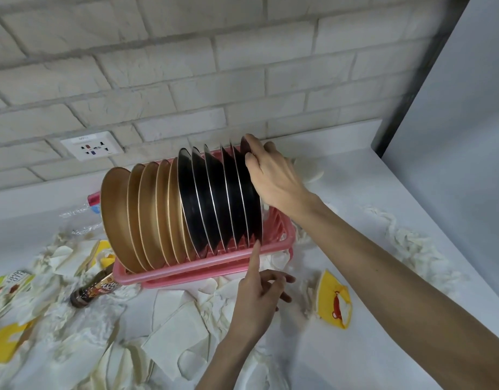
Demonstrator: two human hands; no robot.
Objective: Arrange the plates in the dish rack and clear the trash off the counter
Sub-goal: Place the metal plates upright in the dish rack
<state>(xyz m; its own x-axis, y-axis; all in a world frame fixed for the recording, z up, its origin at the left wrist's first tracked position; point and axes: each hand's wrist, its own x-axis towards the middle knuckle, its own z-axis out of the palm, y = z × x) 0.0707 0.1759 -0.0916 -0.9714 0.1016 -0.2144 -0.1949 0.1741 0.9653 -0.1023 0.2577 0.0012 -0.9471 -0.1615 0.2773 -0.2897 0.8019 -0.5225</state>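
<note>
A pink dish rack (186, 273) stands on the white counter (383, 347) against the brick wall. Several gold plates (147, 212) fill its left half and several black plates (214, 198) its right half, all upright and leaning left. My right hand (273, 175) grips the top rim of the rightmost black plate. My left hand (259, 294) is in front of the rack, its index finger stretched up and touching the lower edge of that plate, the other fingers loosely bent. Crumpled tissues (180, 327) and wrappers litter the counter around the rack.
A brown bottle (95, 289) lies left of the rack, with a clear plastic bottle (79, 218) behind. Yellow wrappers lie at right (336, 301) and far left (6, 344). A twisted tissue strip (411, 243) runs along the right. A wall socket (92, 149) sits above.
</note>
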